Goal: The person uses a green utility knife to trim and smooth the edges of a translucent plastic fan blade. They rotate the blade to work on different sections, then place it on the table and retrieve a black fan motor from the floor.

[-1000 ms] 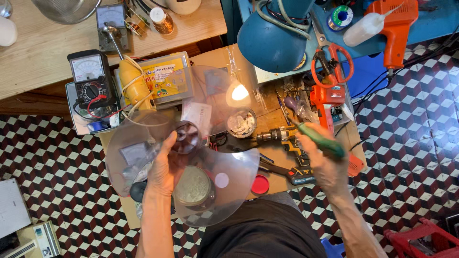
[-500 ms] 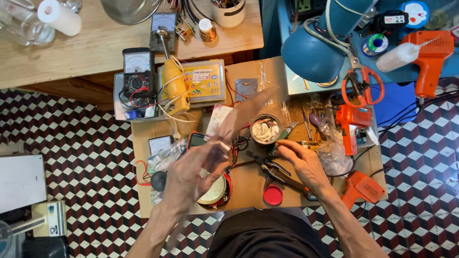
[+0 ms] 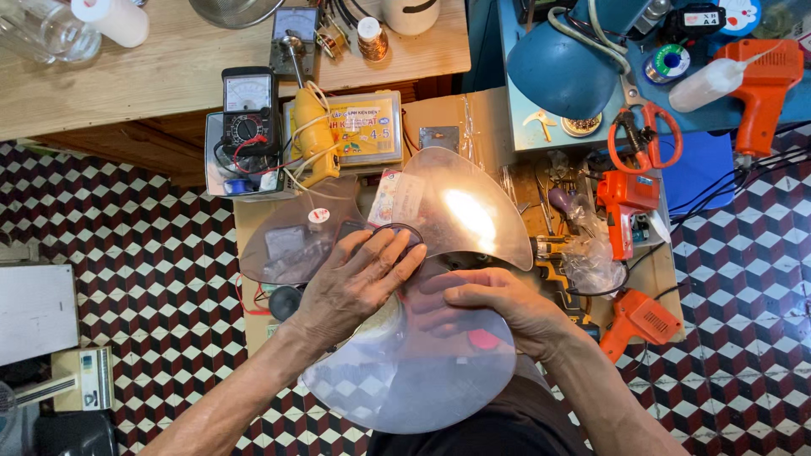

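A clear plastic fan blade (image 3: 448,228) with three broad lobes and a dark round hub is held up between me and the small workbench. My left hand (image 3: 359,279) grips it from above, fingers over the hub. My right hand (image 3: 490,304) holds it from the right, fingers partly behind the lower lobe. Lamp light glares on the upper lobe. The lower lobe hides my lap and part of the bench.
An analog multimeter (image 3: 247,118), a yellow tool (image 3: 314,135) and a yellow parts box (image 3: 372,127) lie at the back. Orange tools (image 3: 625,203), red-handled scissors (image 3: 646,135) and a blue lamp (image 3: 562,76) crowd the right. A wooden table (image 3: 169,76) stands upper left over checkered floor.
My right hand let go of the green-handled tool and came onto the blade. The blade was turned, its lobes now facing differently. The view shifted down and right.
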